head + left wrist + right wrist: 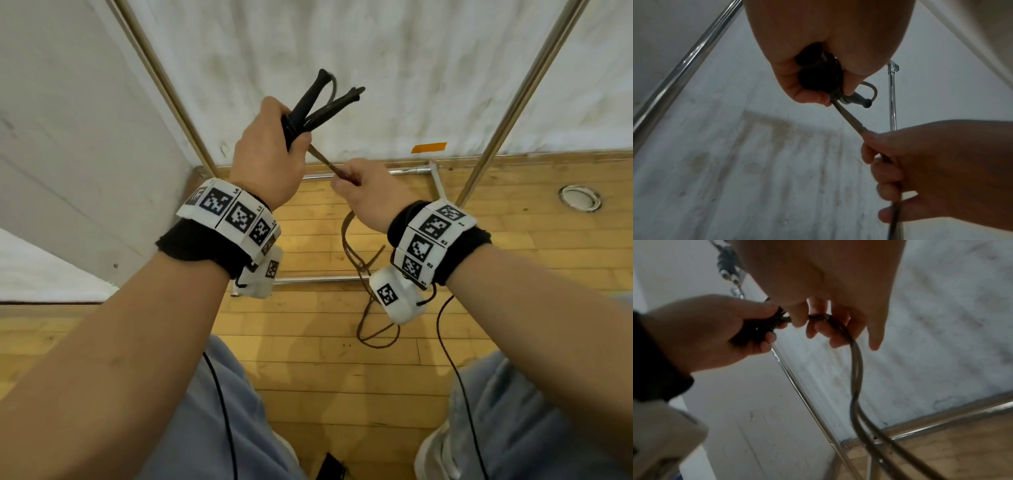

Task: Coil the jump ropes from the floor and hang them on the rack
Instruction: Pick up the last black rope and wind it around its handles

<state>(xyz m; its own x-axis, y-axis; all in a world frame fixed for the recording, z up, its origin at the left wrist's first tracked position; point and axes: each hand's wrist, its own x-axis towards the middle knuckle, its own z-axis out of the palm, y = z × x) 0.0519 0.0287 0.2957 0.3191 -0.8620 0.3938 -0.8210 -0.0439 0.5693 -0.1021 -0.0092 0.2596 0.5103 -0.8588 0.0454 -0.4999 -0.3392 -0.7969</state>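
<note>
My left hand (274, 150) is raised and grips the two black handles (318, 102) of a jump rope together with wraps of rope around them; the left wrist view shows the same bundle (818, 76) in its fist. A taut stretch of brown rope (323, 160) runs from there to my right hand (363, 188), which pinches it just below and to the right. In the right wrist view its fingers (818, 324) curl round the rope (857, 366). The rest of the rope (359, 274) hangs down in loops to the wooden floor.
Chrome rack poles rise left (164, 82) and right (527, 85), with base bars (411, 169) on the wooden floor (308, 359) against a white wall. A round floor socket (580, 198) lies at right. Thin black cables (455, 370) hang by my legs.
</note>
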